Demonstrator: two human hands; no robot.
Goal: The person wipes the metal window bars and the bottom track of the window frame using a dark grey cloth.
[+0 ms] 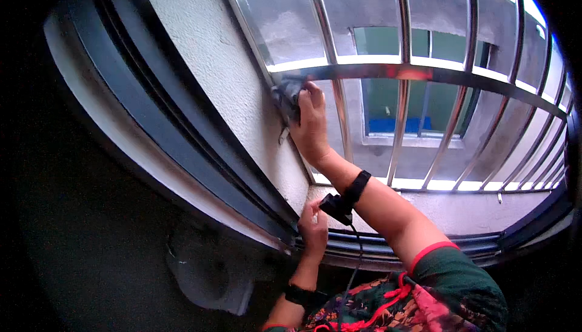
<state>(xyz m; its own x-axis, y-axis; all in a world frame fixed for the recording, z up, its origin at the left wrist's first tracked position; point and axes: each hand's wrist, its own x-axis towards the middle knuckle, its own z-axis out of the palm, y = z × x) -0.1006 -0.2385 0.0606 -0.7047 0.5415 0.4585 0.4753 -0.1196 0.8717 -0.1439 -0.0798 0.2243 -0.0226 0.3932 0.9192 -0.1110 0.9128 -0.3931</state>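
Observation:
My right hand [312, 120] reaches up to the side of the window opening, its fingers closed on a crumpled dark grey cloth [287, 97]. The cloth presses where the metal bar frame [357, 73] meets the white side wall [209, 53]. Lower down, near the bottom corner of the window frame, my left hand [313, 229] is raised with its fingers bent. Its fingertips are beside a small black device [336, 208] strapped to my right forearm. Whatever the left fingers hold, if anything, is hidden.
Shiny vertical bars [403, 108] span the opening, with another building's window [412, 99] beyond. Dark window tracks [163, 108] run along the left and bottom. A black cable [359, 247] hangs from the forearm device. A pale grey shape [209, 283] shows in shadow at lower left.

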